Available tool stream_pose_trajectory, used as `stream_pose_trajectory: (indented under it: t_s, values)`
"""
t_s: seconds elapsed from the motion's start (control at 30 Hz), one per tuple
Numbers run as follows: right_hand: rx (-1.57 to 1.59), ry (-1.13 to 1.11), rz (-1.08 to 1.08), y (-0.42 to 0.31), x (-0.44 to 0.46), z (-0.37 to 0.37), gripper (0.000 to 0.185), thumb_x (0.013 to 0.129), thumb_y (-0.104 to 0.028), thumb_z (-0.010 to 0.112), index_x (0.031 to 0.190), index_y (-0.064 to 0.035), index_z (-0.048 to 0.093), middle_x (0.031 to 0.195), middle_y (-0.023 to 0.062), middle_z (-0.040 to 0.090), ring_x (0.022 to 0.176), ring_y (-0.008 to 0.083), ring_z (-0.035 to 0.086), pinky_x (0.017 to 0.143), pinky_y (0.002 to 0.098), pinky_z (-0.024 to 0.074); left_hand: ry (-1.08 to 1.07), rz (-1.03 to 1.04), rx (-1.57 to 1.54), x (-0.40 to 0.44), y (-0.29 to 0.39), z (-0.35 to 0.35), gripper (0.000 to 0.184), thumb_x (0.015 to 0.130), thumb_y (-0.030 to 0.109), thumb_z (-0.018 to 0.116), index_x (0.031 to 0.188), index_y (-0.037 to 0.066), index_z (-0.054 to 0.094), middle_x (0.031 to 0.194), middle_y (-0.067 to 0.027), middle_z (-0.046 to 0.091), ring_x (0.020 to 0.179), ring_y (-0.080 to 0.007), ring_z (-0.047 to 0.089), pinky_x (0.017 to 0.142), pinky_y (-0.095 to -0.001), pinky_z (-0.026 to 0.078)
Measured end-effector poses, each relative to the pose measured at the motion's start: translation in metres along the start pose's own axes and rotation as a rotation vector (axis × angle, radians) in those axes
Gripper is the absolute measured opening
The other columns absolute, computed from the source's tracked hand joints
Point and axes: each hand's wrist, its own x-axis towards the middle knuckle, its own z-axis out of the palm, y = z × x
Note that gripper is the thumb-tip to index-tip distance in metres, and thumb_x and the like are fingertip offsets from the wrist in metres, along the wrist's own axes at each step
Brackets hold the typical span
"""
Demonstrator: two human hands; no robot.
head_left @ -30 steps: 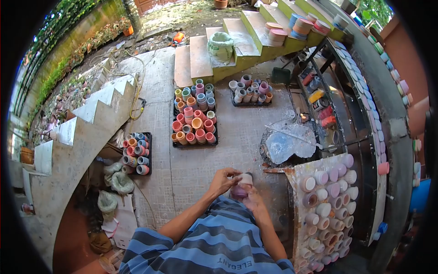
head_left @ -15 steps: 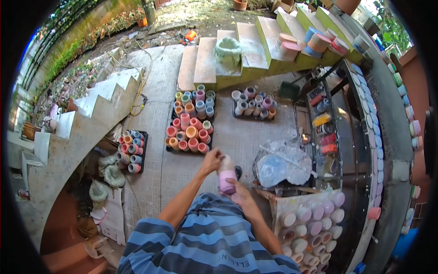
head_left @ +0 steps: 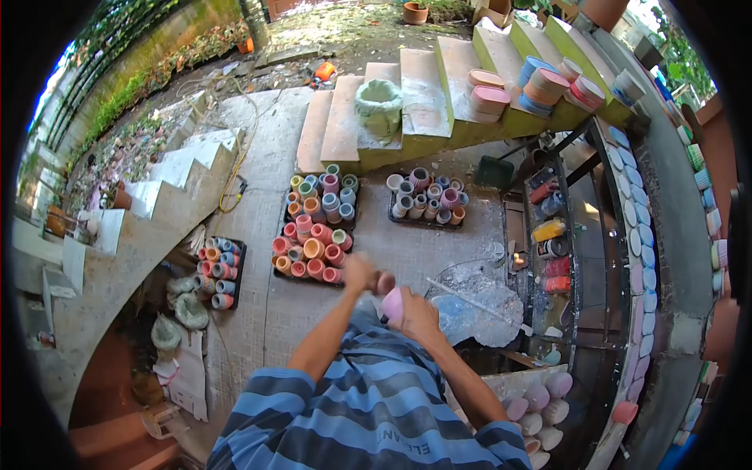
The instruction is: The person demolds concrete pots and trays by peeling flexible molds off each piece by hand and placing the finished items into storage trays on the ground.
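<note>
"What is nearest?"

"A striped shirt [head_left: 352, 399]. Just ahead of it, the right hand [head_left: 421, 317] holds a pink pot [head_left: 393, 305], fingers curled together around its side."

"And the left hand [head_left: 360, 272]?"

"Near the pot, but blurred; whether its fingers pinch or spread cannot be told."

"What is around them?"

"A crumpled bluish sheet [head_left: 479, 315] lies to the right. Beyond the left hand, red and orange pots [head_left: 313, 248] crowd a black tray [head_left: 276, 273]."

"Farther off?"

"A pale green sack [head_left: 379, 115] stands on the stairs [head_left: 424, 106]."
</note>
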Motion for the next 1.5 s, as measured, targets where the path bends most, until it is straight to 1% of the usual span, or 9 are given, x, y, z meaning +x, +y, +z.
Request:
stream_pose_trajectory:
  t_s: [0.03, 0.13, 0.43, 0.53, 0.57, 0.63, 0.73, 0.93, 1.5]
  values:
    - [-0.005, 0.008, 0.002, 0.01, 0.005, -0.011, 0.07, 0.07, -0.035, 0.083, 0.124, -0.0052, 0.05, 0.105, 0.0254, 0.068, 0.094, 0.0458, 0.066, 0.078, 0.0524, 0.054, 0.064, -0.394, -0.187, 0.024, -0.015, -0.018, 0.016, 0.082, 0.015, 0.061, 0.082, 0.001, 0.068, 0.083, -0.0223, 0.069, 0.081, -0.04, 0.069, 0.07, -0.0488, 0.054]
    - [0.458, 0.117, 0.01, 0.087, 0.011, 0.005, 0.083, 0.063, -0.034, 0.088, 0.128, -0.0018, 0.048, 0.11, 0.0217, 0.067, 0.099, 0.0427, 0.066, 0.084, 0.0458, 0.0529, -0.006, -0.188, -0.016, 0.059, -0.137, -0.052, 0.016, 0.083, 0.016, 0.06, 0.084, 0.002, 0.069, 0.086, -0.0202, 0.069, 0.08, -0.0354, 0.069, 0.066, -0.0469, 0.053]
    - [0.713, 0.438, 0.528, 0.22, 0.079, 0.037, 0.08, 0.059, -0.029, 0.091, 0.122, 0.0014, 0.052, 0.11, 0.0198, 0.067, 0.102, 0.0354, 0.065, 0.089, 0.0394, 0.0511, -0.543, -1.128, -1.562, -0.044, -0.199, -0.039, 0.044, 0.094, 0.03, 0.058, 0.129, 0.004, 0.054, 0.124, -0.0147, 0.064, 0.112, -0.0304, 0.065, 0.094, -0.05, 0.055]
    - [0.537, 0.404, 0.618, 0.216, 0.121, 0.026, 0.083, 0.058, -0.031, 0.092, 0.123, 0.002, 0.052, 0.113, 0.0214, 0.066, 0.105, 0.0369, 0.065, 0.091, 0.0406, 0.0511, -0.677, -1.106, -1.083, -0.08, -0.173, 0.043, 0.041, 0.097, 0.031, 0.055, 0.13, 0.006, 0.058, 0.124, -0.0102, 0.064, 0.112, -0.0239, 0.063, 0.089, -0.0366, 0.054]
    - [0.454, 0.399, 0.657, 0.219, 0.137, 0.025, 0.085, 0.058, -0.032, 0.092, 0.124, 0.0016, 0.051, 0.114, 0.0221, 0.066, 0.106, 0.0375, 0.065, 0.092, 0.0411, 0.0511, -0.386, -0.575, -1.325, -0.107, -0.205, 0.112, 0.04, 0.097, 0.029, 0.056, 0.13, 0.006, 0.059, 0.122, -0.009, 0.065, 0.112, -0.0215, 0.062, 0.095, -0.0349, 0.051]
    - [0.439, 0.373, 0.661, 0.221, 0.184, 0.01, 0.088, 0.057, -0.033, 0.092, 0.127, 0.0, 0.05, 0.116, 0.0232, 0.066, 0.106, 0.0385, 0.065, 0.092, 0.0416, 0.0513, -0.303, -0.577, -1.179, -0.084, -0.178, 0.099, 0.042, 0.098, 0.031, 0.056, 0.13, 0.004, 0.059, 0.121, -0.0086, 0.066, 0.111, -0.0201, 0.062, 0.099, -0.034, 0.048]
    - [0.391, 0.152, 0.583, 0.239, 0.254, 0.003, 0.084, 0.058, -0.032, 0.091, 0.125, -0.0042, 0.05, 0.116, 0.0211, 0.066, 0.108, 0.0378, 0.065, 0.093, 0.0427, 0.0515, -0.266, -1.258, -1.939, -0.035, -0.149, 0.049, 0.035, 0.095, 0.024, 0.055, 0.122, 0.002, 0.059, 0.116, -0.0124, 0.067, 0.112, -0.024, 0.062, 0.098, -0.038, 0.051]
    - [0.081, 0.174, 0.071, 0.238, 0.449, -0.017, 0.077, 0.062, -0.022, 0.088, 0.123, -0.0001, 0.046, 0.116, 0.0265, 0.057, 0.107, 0.0479, 0.057, 0.092, 0.05, 0.0487, -0.062, -1.224, -1.543, 0.053, -0.138, -0.017, 0.033, 0.088, 0.017, 0.061, 0.114, -0.003, 0.055, 0.108, -0.0189, 0.065, 0.106, -0.032, 0.065, 0.092, -0.0436, 0.056]
    - [-0.497, -0.07, -0.12, 0.346, 0.85, 0.222, 0.074, 0.07, -0.026, 0.085, 0.13, -0.0042, 0.047, 0.126, 0.0177, 0.054, 0.121, 0.0394, 0.05, 0.098, 0.0534, 0.0433, 0.602, -1.863, -1.891, 0.073, 0.038, 0.098, 0.044, 0.081, 0.011, 0.079, 0.117, 0.007, 0.054, 0.138, -0.0251, 0.053, 0.121, -0.0364, 0.058, 0.106, -0.0516, 0.047]
